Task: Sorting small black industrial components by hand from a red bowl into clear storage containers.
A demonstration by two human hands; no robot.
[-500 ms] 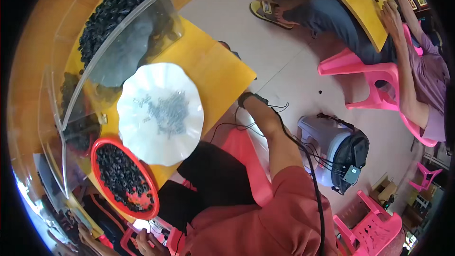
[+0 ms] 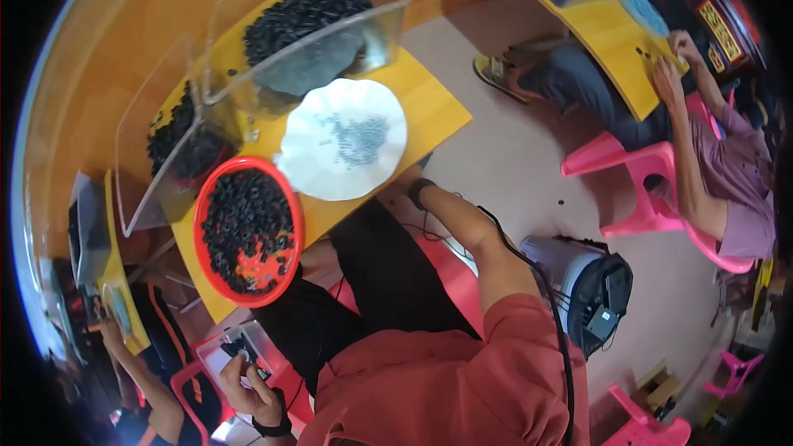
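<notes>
My left hand (image 2: 249, 390), a dark band at its wrist, is low at the left beside a small clear box (image 2: 263, 348) with black items inside. Its fingers are curled together; what they hold, if anything, I cannot make out. My right hand (image 2: 406, 179) is at the near edge of the yellow table (image 2: 438, 111), with its fingers hidden. Near it on the table stands a white scalloped plate (image 2: 310, 169) bearing small clear pieces (image 2: 361, 139). Left of the plate is a red round tray (image 2: 299, 223) full of small black parts (image 2: 244, 219).
Clear bins (image 2: 388, 12) of black parts stand at the back and left of the table. A pink stool (image 2: 289, 384) is by my left hand. On the right, a person (image 2: 694, 165) sits on a pink chair (image 2: 644, 173) at another yellow table. A black bag (image 2: 601, 297) is behind my right arm.
The view has shifted, so the table contents appear farther right. My left hand has come further into view, next to the clear box. My right arm remains at the table edge.
</notes>
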